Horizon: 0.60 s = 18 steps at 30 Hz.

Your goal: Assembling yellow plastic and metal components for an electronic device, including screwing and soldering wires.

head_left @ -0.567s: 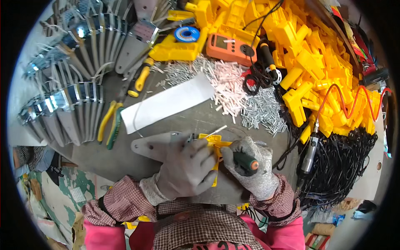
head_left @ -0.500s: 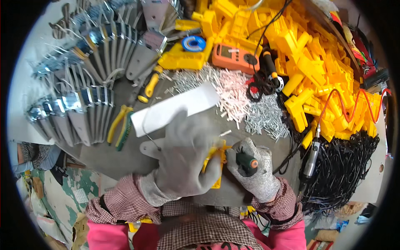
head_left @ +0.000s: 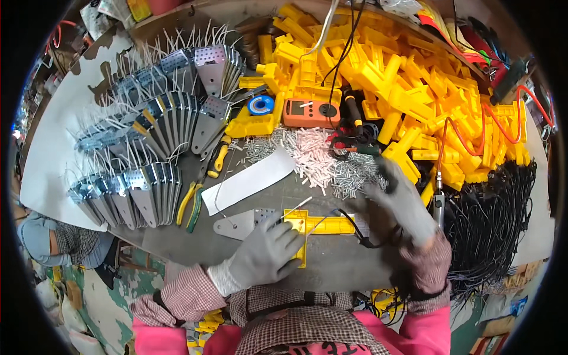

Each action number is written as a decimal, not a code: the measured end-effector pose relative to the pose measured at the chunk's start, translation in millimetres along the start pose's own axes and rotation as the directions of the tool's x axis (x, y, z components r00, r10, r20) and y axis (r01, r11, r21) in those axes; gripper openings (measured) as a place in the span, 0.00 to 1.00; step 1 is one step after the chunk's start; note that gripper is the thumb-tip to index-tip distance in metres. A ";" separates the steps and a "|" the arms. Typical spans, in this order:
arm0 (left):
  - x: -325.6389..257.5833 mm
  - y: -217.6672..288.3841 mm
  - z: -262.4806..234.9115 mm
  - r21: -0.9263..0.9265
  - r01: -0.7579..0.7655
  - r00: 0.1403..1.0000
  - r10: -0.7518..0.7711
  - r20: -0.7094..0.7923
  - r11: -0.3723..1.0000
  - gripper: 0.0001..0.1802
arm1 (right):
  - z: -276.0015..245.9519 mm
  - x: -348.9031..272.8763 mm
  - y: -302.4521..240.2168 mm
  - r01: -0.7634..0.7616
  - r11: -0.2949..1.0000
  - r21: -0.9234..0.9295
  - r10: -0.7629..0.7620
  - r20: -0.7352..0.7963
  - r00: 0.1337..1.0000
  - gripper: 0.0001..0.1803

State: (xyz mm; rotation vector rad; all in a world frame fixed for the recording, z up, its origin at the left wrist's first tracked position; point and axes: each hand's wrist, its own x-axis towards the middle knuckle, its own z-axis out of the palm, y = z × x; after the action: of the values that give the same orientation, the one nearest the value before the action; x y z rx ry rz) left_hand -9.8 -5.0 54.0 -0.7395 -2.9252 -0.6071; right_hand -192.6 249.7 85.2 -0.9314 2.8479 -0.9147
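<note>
My left hand [head_left: 263, 251], in a grey glove, lies with fingers spread over a yellow plastic housing [head_left: 337, 225] and the end of a perforated metal plate [head_left: 236, 226]. A thin white wire [head_left: 297, 205] rises from the housing, and a black cable [head_left: 353, 223] runs out of it to the right. My right hand [head_left: 399, 198], gloved and smeared by motion, is beyond the housing near the loose pins. Beside its fingertips is a dark green tool handle [head_left: 364, 150] with a reddish end; whether the fingers still grip it is unclear.
Fanned metal plates with wires [head_left: 142, 195] stand at left. Pliers [head_left: 190, 204], a white strip [head_left: 248, 180], pink sleeves [head_left: 313, 155] and an orange meter [head_left: 310, 112] lie mid-table. Yellow housings [head_left: 408, 100] heap at back right, above black cables [head_left: 491, 231].
My right hand has moved from the housing away and to the right, along with the dark green tool. My left hand has lowered onto the housing, fingers spread. The view has shifted.
</note>
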 end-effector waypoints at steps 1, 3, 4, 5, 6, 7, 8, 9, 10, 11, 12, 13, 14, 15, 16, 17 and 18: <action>-5.7 -2.3 10.4 0.052 -0.046 0.997 0.049 -0.055 0.998 0.31 | -13.8 -21.5 4.2 0.023 1.000 -0.015 -0.019 0.206 0.978 0.32; 3.3 -7.0 6.7 0.158 -0.121 0.965 0.153 -0.211 0.980 0.35 | -20.5 -62.9 14.5 0.085 0.992 -0.095 -0.033 0.450 0.892 0.31; 19.3 -4.1 -3.6 0.133 -0.132 0.966 0.157 -0.207 0.982 0.35 | -15.7 -78.7 13.1 0.121 0.979 -0.163 -0.022 0.506 0.862 0.27; 39.2 -0.5 -16.0 0.111 0.015 0.989 0.001 -0.148 0.994 0.36 | -9.6 -81.0 5.5 0.083 0.970 -0.230 0.043 0.493 0.869 0.19; 60.6 -1.4 -27.3 0.098 0.155 0.985 -0.146 -0.090 0.983 0.37 | -8.6 -80.1 1.8 0.064 0.969 -0.240 0.066 0.499 0.864 0.19; 84.2 -5.0 -33.3 0.066 0.276 0.957 -0.280 0.069 0.959 0.36 | -6.5 -77.3 2.2 0.043 0.987 -0.157 0.024 0.401 0.916 0.16; 102.8 -8.4 -40.4 0.067 0.405 0.884 -0.409 0.224 0.912 0.35 | -3.5 -73.3 1.6 0.047 0.997 -0.065 -0.026 0.294 0.956 0.13; 116.7 -12.8 -45.2 -0.075 0.461 0.859 -0.424 0.286 0.884 0.25 | -4.3 -72.1 -2.4 0.081 0.996 0.022 -0.084 0.196 0.977 0.15; 113.1 -15.0 -40.7 -0.076 0.458 0.860 -0.421 0.288 0.886 0.25 | -2.1 -69.9 -0.6 0.077 0.997 0.021 -0.080 0.195 0.978 0.15; 100.2 -20.8 -33.4 0.055 0.349 0.918 -0.353 0.180 0.936 0.20 | 1.7 -69.5 1.7 0.158 0.985 0.070 -0.168 0.155 0.974 0.17; 88.6 -23.5 -25.3 0.193 0.242 0.962 -0.262 0.082 0.951 0.15 | 5.4 -69.2 7.3 0.239 0.964 0.116 -0.252 0.110 0.961 0.18; 71.7 -18.0 -19.8 0.195 0.240 0.961 -0.261 0.090 0.951 0.15 | 15.0 -69.2 15.1 0.265 0.963 0.054 -0.270 0.139 0.953 0.23; 54.7 -11.1 -10.4 0.285 0.198 0.980 -0.187 -0.066 0.938 0.13 | 15.0 -68.0 13.8 0.248 0.967 0.053 -0.253 0.141 0.957 0.23; 39.3 -3.3 -1.8 0.385 0.186 0.971 -0.107 -0.216 0.904 0.12 | 16.4 -62.5 11.3 0.211 0.977 0.018 -0.208 0.259 0.943 0.25; 28.1 2.6 8.6 0.385 0.195 0.971 -0.120 -0.209 0.902 0.12 | 18.2 -57.4 9.6 0.183 0.983 -0.021 -0.162 0.376 0.912 0.26; 20.3 6.3 21.1 0.401 0.206 0.946 -0.077 -0.314 0.893 0.11 | 21.6 -55.0 13.9 0.252 0.965 -0.071 -0.212 0.353 0.911 0.30; 14.0 8.6 29.7 0.415 0.219 0.909 -0.030 -0.415 0.883 0.10 | 24.6 -55.0 17.4 0.253 0.965 -0.063 -0.215 0.358 0.909 0.30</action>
State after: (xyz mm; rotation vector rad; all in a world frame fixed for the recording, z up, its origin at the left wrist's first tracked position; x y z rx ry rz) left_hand -17.0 19.7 31.9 -0.3192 -2.5832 -0.0453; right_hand -152.3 277.9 46.5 -1.3221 2.5398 -0.5378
